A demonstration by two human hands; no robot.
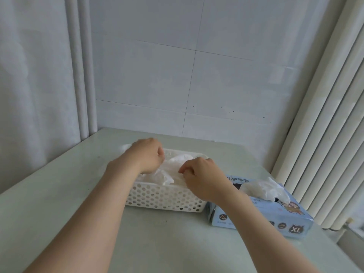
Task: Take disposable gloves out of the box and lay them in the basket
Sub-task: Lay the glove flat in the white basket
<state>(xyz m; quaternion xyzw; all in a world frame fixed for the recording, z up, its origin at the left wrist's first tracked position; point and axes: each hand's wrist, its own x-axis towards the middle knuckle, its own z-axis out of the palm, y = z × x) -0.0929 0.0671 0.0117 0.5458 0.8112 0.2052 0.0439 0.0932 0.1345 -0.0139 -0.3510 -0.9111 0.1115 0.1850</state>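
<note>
A white perforated basket (161,198) stands on the table in the middle of the view. Thin clear disposable gloves (173,166) lie bunched inside it. My left hand (147,154) is over the basket's left part, fingers curled down onto the glove plastic. My right hand (201,174) is over the basket's right part and pinches the glove material at its fingertips. A light blue glove box (275,217) marked XL lies just right of the basket, with a glove (264,188) sticking out of its top slot.
The pale table (59,203) reaches a tiled wall (197,85) behind the basket. A curtain (35,85) hangs at the left. A white ribbed radiator (323,144) stands close to the table's right edge, behind the box.
</note>
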